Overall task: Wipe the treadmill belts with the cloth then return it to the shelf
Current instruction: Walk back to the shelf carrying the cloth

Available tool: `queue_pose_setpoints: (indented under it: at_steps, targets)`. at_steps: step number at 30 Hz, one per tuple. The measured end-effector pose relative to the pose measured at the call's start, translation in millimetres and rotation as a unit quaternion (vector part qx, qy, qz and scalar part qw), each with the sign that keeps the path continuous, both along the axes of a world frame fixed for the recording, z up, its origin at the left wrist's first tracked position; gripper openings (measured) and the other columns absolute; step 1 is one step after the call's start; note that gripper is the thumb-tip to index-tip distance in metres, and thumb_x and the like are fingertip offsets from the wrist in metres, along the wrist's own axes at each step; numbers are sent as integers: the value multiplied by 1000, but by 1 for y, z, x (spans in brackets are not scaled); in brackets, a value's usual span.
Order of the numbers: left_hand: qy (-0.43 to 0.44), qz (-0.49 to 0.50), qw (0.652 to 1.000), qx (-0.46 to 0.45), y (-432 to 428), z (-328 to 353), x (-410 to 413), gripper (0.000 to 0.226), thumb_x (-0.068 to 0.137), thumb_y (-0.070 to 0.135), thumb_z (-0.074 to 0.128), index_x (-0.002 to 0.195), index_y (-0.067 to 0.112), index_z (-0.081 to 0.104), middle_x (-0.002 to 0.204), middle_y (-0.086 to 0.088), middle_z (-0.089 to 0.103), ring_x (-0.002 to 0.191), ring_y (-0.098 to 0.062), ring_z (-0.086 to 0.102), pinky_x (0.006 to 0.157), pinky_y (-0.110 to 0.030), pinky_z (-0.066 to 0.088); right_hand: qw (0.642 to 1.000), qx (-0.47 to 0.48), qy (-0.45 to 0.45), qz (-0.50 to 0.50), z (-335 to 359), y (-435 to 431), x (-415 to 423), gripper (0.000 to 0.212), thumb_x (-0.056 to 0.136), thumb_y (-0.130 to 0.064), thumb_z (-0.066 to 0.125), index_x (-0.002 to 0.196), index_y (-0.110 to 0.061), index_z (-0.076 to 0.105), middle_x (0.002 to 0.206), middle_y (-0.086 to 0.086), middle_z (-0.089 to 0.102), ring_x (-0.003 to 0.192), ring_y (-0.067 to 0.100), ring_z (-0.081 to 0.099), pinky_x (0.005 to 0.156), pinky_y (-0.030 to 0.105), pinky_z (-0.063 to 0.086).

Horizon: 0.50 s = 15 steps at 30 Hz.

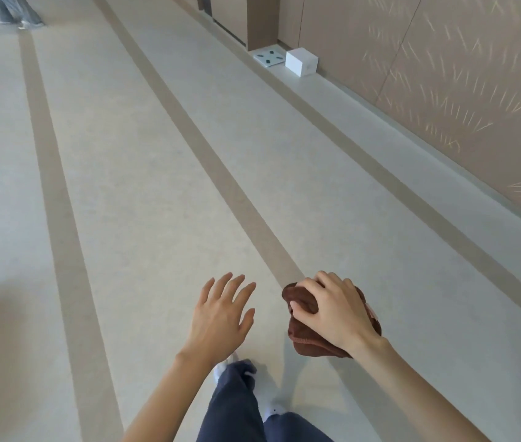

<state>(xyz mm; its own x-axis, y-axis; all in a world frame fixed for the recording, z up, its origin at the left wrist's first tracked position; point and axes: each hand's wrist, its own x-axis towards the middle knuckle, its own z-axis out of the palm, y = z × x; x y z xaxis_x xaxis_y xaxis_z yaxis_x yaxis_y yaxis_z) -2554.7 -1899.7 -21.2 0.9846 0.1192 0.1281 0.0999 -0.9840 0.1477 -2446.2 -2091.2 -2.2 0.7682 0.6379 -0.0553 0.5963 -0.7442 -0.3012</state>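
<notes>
Pale floor (144,173): light vinyl surface crossed by tan stripes (52,173) running away from the viewer.
Far left, top: legs of another person (17,11) in loose grey trousers, standing on the floor well apart from the viewer.
Left hand (221,314): empty, palm down, fingers spread and relaxed, held above the floor; it touches nothing.
Viewer's legs (237,403): dark blue trousers and white shoes, seen below and between the two forearms.
Brown cloth (304,333): bunched into a ball, held off the floor in the lower centre-right, just beside the left hand but apart from it.
Right hand (335,311): closed over the top of the cloth, fingers curled into its folds, thumb pressed against its near side.
Scale-like white plate (268,57): flat on the floor at the foot of the wall, with dark marks on top.
White box (301,62): just right of the plate.
Beige wall panels (444,74): flecked with thin streaks of light.
</notes>
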Motion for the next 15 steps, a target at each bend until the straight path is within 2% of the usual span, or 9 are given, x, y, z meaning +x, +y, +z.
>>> queue_pose_setpoints:
  at_steps: [7, 12, 15]
  targets:
    - [7, 10, 1000, 11, 97, -13, 91, 41, 76, 30, 73, 114, 18, 67, 117, -5, 65, 112, -29, 60, 95, -49, 46, 1000, -16, 7, 16, -19, 88, 99, 37, 84, -55, 45, 106, -31, 61, 95, -8, 56, 93, 17, 53, 80, 32, 36]
    - [-15, 0, 1000, 15, 180, 11, 178, 43, 85, 37, 43, 116, 18, 65, 117, -5, 65, 113, -30, 59, 95, -48, 46, 1000, -1, -10, 0, 7, 173, 186, 36, 85, -54, 46, 109, -32, 60, 98, -8, 55, 97, 16, 52, 83, 31, 35]
    - [-16, -14, 1000, 17, 222, 26, 229, 48, 86, 39, 35, 117, 17, 65, 118, -5, 64, 114, -30, 58, 96, -47, 45, 999, 31, -27, -24, 24, 215, 233, 32, 84, -51, 51, 105, -30, 62, 95, -6, 56, 94, 18, 53, 82, 32, 35]
